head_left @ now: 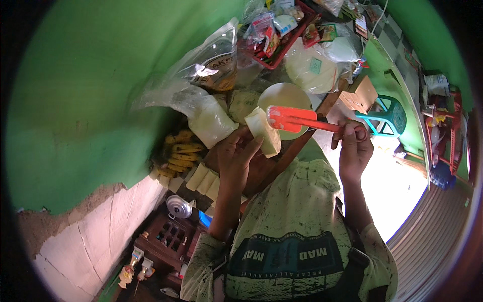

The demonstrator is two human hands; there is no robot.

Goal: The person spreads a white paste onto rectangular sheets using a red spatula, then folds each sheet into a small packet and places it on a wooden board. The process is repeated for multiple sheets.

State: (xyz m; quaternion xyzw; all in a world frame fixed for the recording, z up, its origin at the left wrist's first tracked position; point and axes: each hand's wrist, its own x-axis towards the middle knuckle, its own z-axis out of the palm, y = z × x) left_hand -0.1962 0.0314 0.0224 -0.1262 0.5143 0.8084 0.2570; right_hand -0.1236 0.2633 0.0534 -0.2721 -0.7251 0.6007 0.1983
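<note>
My left hand [237,149] is closed on a pale, rectangular wrapped roll [264,133], with the thumb along its near side. Closed round a handle, my right hand [353,143] holds a red spatula [293,120] level. Its blade meets or overlaps the roll's upper edge; whether they touch I cannot tell. Beneath the blade stands a pale round bowl [274,91], its contents partly hidden. Several similar pale rolls [204,180] lie side by side near my left forearm. Beyond them sits a bunch of ripe bananas [183,155].
A clear bag of white powder [211,118] and a bag of amber liquid [219,70] stand by the green wall. Farther back are a red tray of packets [274,63] and bagged round white sheets [312,68]. A teal stool [390,116] stands right; a lidded pot [178,206] lower left.
</note>
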